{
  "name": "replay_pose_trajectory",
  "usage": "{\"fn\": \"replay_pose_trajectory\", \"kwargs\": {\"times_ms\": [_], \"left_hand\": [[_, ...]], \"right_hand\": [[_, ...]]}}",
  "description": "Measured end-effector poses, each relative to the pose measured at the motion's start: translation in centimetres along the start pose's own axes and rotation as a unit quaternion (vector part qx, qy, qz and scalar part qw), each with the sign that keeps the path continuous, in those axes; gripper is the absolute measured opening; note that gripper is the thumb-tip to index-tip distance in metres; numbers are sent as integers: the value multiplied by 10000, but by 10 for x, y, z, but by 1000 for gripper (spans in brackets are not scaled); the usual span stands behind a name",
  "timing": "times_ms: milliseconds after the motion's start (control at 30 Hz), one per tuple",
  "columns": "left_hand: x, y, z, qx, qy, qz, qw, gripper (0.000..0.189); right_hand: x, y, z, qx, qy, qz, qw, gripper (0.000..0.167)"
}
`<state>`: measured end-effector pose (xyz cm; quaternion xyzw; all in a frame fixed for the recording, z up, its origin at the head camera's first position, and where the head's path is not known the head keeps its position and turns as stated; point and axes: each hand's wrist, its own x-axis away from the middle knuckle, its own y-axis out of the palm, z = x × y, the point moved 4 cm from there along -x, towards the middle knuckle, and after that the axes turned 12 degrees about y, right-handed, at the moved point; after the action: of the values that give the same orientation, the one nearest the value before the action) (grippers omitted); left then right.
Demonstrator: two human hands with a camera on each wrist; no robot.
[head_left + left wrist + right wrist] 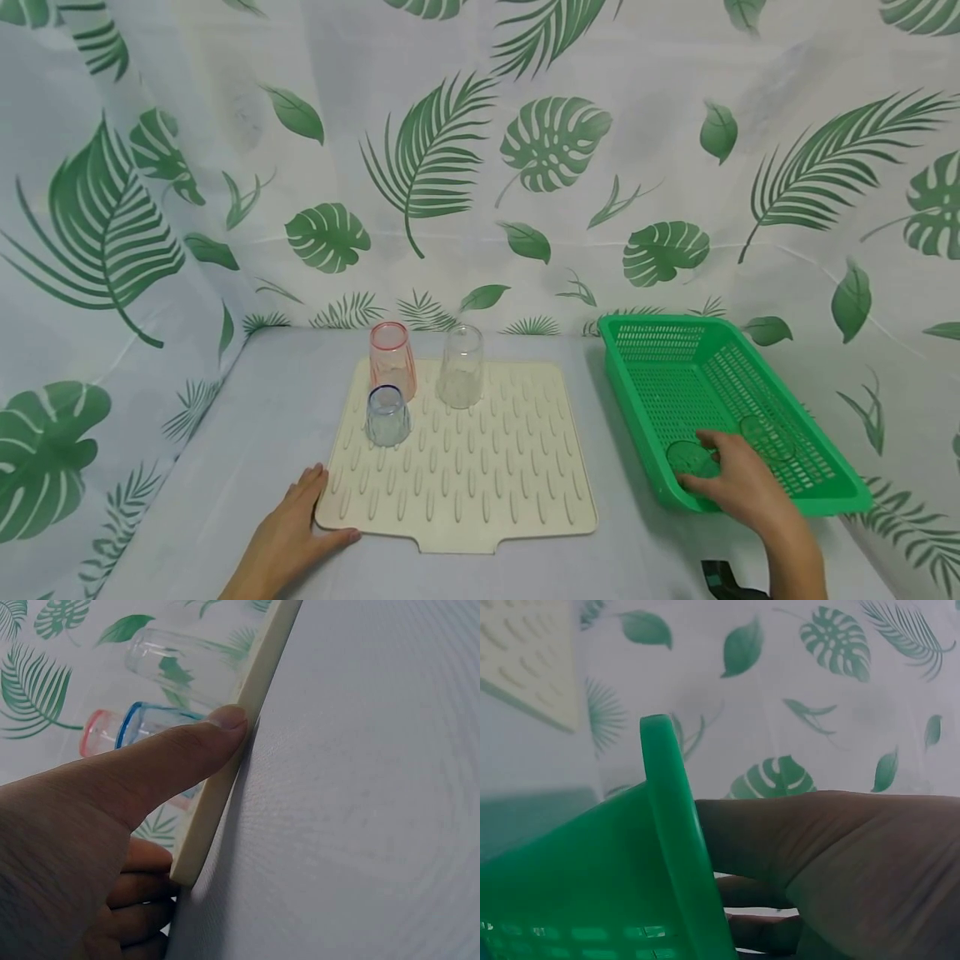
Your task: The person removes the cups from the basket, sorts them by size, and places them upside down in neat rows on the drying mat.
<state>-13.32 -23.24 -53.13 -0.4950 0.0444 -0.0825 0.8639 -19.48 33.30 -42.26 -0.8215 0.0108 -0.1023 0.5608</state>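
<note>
A cream mat (517,467) is touched at its near-left corner by the left hand (288,529), fingers extended; three glasses (461,379) are carried farther back. Rightward, inside a green basket (663,392), a clear glass (684,458) is held by the right hand's (742,483) curled fingers.

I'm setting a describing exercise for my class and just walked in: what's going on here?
A person is handling drinking glasses. Their left hand touches the near left corner of a cream mat, where a red-ringed glass, a blue-ringed glass and a taller clear glass stand. Their right hand is down in a green basket, thumb and fingers about one glass; whether they grip it is hard to tell. Another glass sits beside it.
</note>
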Motion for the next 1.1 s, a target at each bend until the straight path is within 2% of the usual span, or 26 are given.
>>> {"fn": "replay_pose_trajectory", "kwargs": {"times_ms": [200,700,933,1100], "left_hand": [[0,0,0,12,-24,-22,10000,118],[1,0,0,53,-61,-13,10000,118],[1,0,0,102,-41,4,9999,118],[1,0,-1,110,-32,-2,9999,118]], "right_hand": [[-2,2,4,204,60,54,9998,89],[-6,5,6,632,-276,298,9972,81],[-8,5,5,642,-230,403,9969,81],[-8,-1,3,594,-120,647,9961,83]]}}
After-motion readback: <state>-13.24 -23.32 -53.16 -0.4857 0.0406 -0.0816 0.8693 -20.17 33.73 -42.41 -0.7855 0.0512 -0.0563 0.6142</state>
